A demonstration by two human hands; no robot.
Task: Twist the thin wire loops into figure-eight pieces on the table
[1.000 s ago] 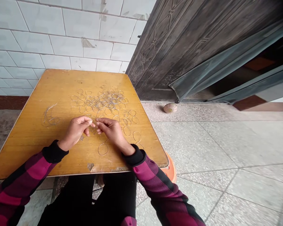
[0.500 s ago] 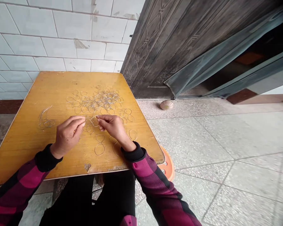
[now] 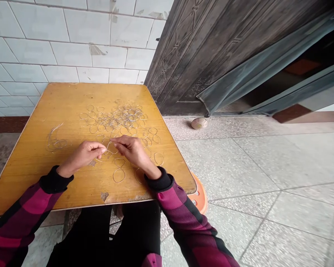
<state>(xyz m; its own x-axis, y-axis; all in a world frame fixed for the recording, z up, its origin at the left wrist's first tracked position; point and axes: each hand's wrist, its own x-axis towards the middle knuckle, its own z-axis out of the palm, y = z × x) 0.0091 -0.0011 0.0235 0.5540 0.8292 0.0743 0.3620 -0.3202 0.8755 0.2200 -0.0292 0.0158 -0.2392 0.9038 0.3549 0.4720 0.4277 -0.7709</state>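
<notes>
My left hand is closed in a pinch on a thin, bent wire just above the table. Facing it from the right, my right hand has its index finger and thumb at the same wire; part of the wire is hidden by these fingers. Near my right wrist lies a wire figure-eight. Beyond both hands spreads a tangled heap of looped wires, many shaped like figure-eights. Left of my left hand rests a small bundle of wires, some straight and some curled.
The yellow wooden table has a chipped front edge and stands against a white tiled wall. An orange stool shows under its right corner. A round, pale object lies on the floor by the dark door.
My left hand has moved slightly down and right, its wrist turned, with the wire in its pinch. My right index finger now reaches further left along the wire. The view shifted slightly.
</notes>
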